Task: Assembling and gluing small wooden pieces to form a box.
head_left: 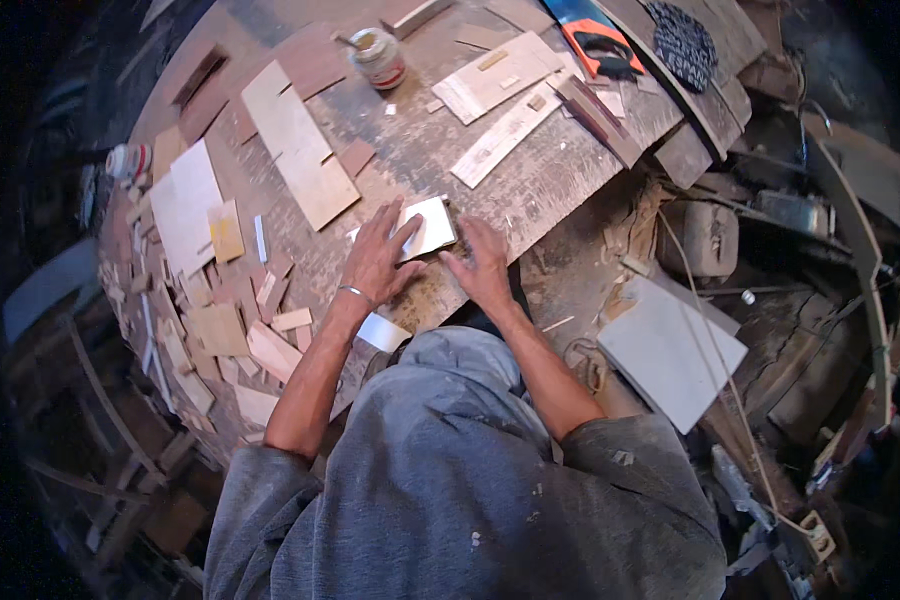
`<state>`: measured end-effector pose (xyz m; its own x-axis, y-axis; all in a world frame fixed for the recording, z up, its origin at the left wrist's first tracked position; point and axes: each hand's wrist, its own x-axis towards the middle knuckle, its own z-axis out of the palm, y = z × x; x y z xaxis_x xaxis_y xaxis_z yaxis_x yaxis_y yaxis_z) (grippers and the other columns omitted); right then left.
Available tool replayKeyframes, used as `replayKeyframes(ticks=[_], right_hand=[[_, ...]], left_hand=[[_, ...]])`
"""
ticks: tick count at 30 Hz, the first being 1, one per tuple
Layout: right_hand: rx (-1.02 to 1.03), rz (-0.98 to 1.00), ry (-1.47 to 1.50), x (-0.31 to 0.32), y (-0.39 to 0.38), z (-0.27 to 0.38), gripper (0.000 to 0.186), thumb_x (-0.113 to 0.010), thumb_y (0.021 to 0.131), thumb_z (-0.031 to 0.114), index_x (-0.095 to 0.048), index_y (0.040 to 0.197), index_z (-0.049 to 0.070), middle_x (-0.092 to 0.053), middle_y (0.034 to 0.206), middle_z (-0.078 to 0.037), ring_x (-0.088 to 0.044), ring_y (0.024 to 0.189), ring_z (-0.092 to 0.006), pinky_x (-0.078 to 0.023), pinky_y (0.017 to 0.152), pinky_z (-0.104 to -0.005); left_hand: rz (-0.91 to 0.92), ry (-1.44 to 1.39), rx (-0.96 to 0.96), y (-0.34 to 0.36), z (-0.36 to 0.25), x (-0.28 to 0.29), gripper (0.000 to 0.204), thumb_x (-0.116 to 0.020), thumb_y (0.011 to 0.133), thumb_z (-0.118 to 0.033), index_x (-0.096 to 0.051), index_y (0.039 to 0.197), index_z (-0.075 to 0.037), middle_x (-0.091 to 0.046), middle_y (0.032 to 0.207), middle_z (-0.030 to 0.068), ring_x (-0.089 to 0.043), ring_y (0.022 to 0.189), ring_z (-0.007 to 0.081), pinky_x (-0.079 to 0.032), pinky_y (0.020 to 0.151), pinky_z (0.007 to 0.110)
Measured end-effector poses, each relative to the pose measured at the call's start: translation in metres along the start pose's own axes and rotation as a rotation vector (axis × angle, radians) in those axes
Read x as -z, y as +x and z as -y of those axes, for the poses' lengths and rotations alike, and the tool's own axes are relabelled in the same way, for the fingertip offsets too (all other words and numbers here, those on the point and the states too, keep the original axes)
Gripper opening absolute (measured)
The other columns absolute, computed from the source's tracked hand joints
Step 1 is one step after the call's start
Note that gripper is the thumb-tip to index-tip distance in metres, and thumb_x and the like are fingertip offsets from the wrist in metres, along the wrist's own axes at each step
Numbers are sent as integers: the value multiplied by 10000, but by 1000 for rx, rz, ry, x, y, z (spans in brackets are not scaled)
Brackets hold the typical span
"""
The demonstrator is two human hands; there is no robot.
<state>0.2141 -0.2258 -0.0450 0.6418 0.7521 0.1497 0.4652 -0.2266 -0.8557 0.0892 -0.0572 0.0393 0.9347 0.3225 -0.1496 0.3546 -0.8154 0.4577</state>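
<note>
A small white, roughly square piece (431,228) lies on the worn workbench (400,160), near its front edge. My left hand (378,252) rests at the piece's left side, fingers spread, with a fingertip on its top face. At the right, my right hand (482,262) has its fingers apart beside the piece's right edge; whether it touches that edge I cannot tell. Under the piece's far right corner a dark edge shows. Close to my left forearm, a pale shiny sheet (383,332) lies at the bench edge.
Wood offcuts (220,330) crowd the left. Long boards (298,145) lie farther back, with a glass jar (378,58) holding a stick. An orange-handled handsaw (602,45) and dark patterned cloth (682,45) are far right. Off the bench, a grey panel (672,340) leans among clutter.
</note>
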Motion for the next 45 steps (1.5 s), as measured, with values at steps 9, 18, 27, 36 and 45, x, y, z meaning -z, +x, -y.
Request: replayKeyframes(ticks=[9,18,27,36,45], right_hand=[[-39,-57,23,-18,-3,-13,641,-756,758,132,-529,1353,57,-545,1295,-136,-516,1191,-303,-339,986,-464],[-28,-40,-28,-22,-1,-16,706,-748,731,110,-498,1391,82,-545,1269,-116,-530,1150,-291,-352,937,-459],[-65,-32,13,-23,-1,-14,644,-767,713,139,-547,1311,40,-552,1283,-122,-526,1184,-283,-334,964,-460],[-74,-61,176,-4,7,9,661,-744,733,114,-525,1346,1,-535,1332,-180,-512,1231,-353,-329,1049,-469],[-66,28,109,-4,6,14,694,-724,745,107,-488,1391,13,-489,1375,-171,-470,1274,-336,-324,1048,-464]], left_hand=[[59,74,-46,11,-16,2,699,-726,838,-318,-441,1462,-188,-298,1548,224,-322,1391,463,-308,1135,504],[224,225,-58,39,-40,10,720,-737,812,-215,-425,1460,-232,-266,1560,202,-326,1387,446,-344,1116,495],[359,269,-44,58,-37,8,735,-775,752,-193,-449,1409,-250,-269,1554,185,-352,1381,422,-397,1071,500],[-400,-269,684,-28,-5,-2,547,-707,885,-198,-505,1334,40,-537,1357,237,-519,1274,328,-416,1061,408],[-573,-844,787,-39,-8,-27,521,-579,941,5,-389,1412,120,-477,1427,245,-474,1333,267,-359,1127,350]])
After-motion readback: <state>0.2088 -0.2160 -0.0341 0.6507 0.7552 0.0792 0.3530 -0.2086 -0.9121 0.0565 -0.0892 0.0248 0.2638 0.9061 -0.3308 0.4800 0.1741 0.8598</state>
